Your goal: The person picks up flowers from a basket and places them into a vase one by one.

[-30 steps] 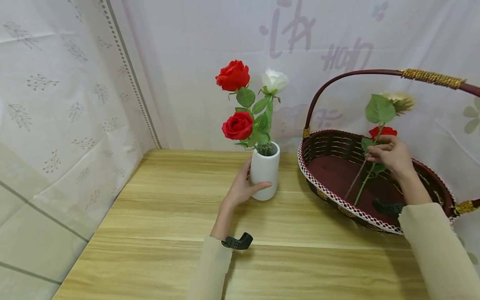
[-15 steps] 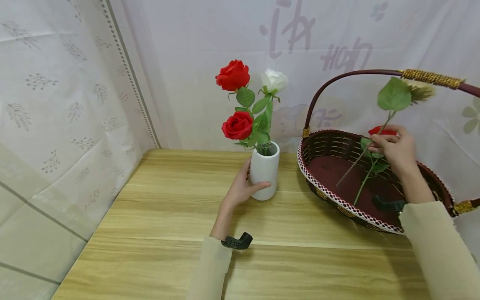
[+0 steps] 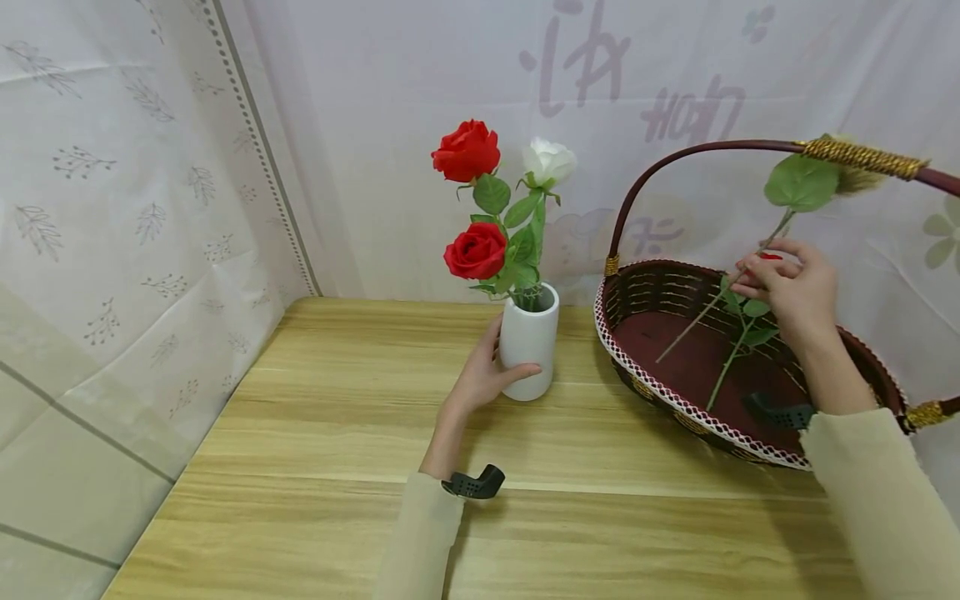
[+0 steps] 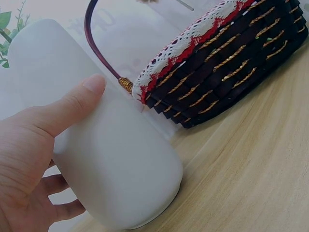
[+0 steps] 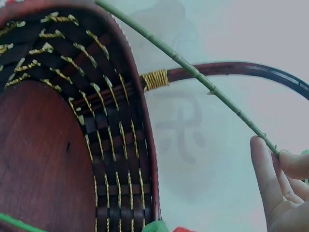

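Observation:
My left hand [image 3: 480,379] grips a white cylindrical vase [image 3: 531,350], thumb across its front and fingers behind. Two red roses [image 3: 476,250] and a white rose [image 3: 549,160] with green leaves stand in the vase. My right hand [image 3: 802,287] pinches the stem [image 5: 193,70] of a cream-coloured flower [image 3: 858,179] between thumb and fingers. The stem slants over the basket, and the bloom is blurred and partly hidden behind the basket's handle. Inside the basket [image 3: 660,333] leans another green stem [image 3: 723,375] with leaves; its red bloom is mostly covered by my right hand.
The dark woven basket has white lace trim and a tall arched handle [image 3: 705,147] wrapped in gold cord. It stands right of the vase on the wooden table [image 3: 337,433]. Printed white cloth [image 3: 375,167] hangs behind and at the left.
My right hand has risen slightly, tilting the cream-coloured flower further right, its bloom now behind the handle. The stem's lower end has swung up and left. My left hand and the vase stay put.

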`<state>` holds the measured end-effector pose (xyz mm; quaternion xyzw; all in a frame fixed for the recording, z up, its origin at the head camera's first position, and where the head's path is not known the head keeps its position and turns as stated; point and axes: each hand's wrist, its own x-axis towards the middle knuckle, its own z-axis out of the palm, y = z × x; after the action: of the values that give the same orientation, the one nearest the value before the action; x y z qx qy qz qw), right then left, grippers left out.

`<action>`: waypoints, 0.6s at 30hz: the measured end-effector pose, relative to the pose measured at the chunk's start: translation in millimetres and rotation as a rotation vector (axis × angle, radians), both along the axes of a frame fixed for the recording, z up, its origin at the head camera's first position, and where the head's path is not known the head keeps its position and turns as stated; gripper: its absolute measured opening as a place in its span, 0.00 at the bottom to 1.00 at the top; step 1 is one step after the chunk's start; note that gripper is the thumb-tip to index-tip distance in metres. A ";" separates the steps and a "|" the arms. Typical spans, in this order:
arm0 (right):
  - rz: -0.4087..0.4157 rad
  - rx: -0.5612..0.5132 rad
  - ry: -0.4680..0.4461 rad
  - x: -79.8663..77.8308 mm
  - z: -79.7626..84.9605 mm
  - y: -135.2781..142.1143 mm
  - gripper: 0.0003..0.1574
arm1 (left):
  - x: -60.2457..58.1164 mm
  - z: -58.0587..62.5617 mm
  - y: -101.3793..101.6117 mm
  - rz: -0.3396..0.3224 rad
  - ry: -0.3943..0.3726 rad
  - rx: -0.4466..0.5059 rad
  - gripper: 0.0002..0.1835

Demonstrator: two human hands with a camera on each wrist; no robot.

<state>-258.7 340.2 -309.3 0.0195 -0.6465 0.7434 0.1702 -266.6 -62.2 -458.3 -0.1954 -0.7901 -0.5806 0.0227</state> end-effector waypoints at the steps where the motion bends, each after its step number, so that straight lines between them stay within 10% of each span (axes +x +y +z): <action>1: 0.006 0.002 0.002 1.4 0.2 -2.3 0.19 | 0.1 0.0 -0.2 0.000 0.000 0.000 0.54; 18: 0.157 0.072 0.026 14.3 -12.1 -43.0 0.17 | 0.3 -0.7 -0.7 0.002 -0.015 -0.005 0.54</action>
<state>-244.4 297.3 -321.4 0.0858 -0.6669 0.7305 0.1190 -266.3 -62.9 -459.0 -0.1903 -0.7918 -0.5801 0.0168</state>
